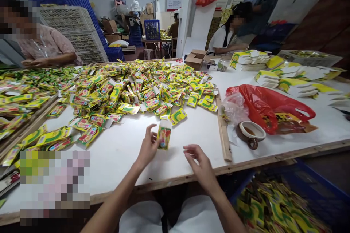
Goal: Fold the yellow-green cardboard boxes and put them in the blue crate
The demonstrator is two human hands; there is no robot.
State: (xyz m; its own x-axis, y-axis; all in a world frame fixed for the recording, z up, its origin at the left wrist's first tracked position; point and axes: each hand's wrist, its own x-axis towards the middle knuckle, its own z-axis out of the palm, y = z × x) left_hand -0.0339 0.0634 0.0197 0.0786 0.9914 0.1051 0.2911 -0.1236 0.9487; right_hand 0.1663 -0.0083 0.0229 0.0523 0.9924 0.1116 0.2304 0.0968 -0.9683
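Observation:
My left hand (148,147) pinches a small yellow-green carton (164,135) and holds it upright just above the white table (123,153). To its right my right hand (199,162) hovers with loosely curled fingers and nothing in it. A big heap of the same cartons (131,87) covers the table beyond my hands.
A wooden strip (222,127) divides the table. Right of it lie a red plastic bag (266,107), a clear bag (233,107) and a cup (251,133). Flat carton stacks (287,72) sit farther back. A blue crate of cartons (276,204) stands below right. Other people work at left and behind.

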